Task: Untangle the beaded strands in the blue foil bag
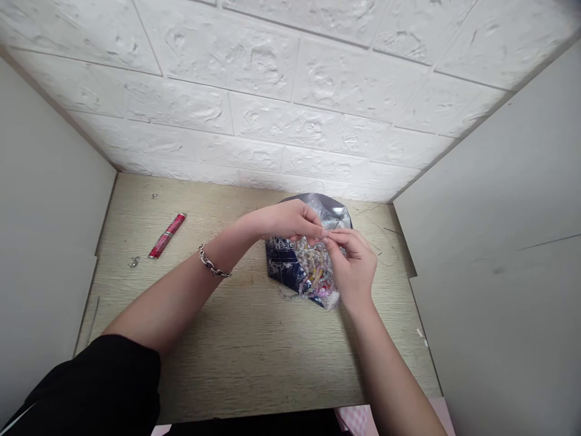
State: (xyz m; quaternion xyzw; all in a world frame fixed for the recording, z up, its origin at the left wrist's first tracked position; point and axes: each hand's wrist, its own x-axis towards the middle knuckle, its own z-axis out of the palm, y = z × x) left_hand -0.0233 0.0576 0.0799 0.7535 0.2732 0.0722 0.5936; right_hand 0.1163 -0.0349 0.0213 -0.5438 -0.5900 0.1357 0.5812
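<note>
A dark blue bag with a silvery lining (284, 263) lies open on the table, full of small beads (315, 263) in white, pink and yellow. Over it my left hand (295, 221) is pinched, thumb and forefinger together, with a chain bracelet on the wrist. My right hand (354, 260) pinches too, its fingertips meeting those of my left above the beads. Whatever lies between the fingertips is too small to make out. Some thin clear thread (290, 295) shows at the bag's lower edge.
On the wooden table (254, 363), a red tube (167, 236) lies at the left, with small metal pieces (134, 262) near it. Loose thin threads (385, 245) lie right of the bag. Grey panels stand on both sides, and a white brick-patterned wall (272, 121) behind.
</note>
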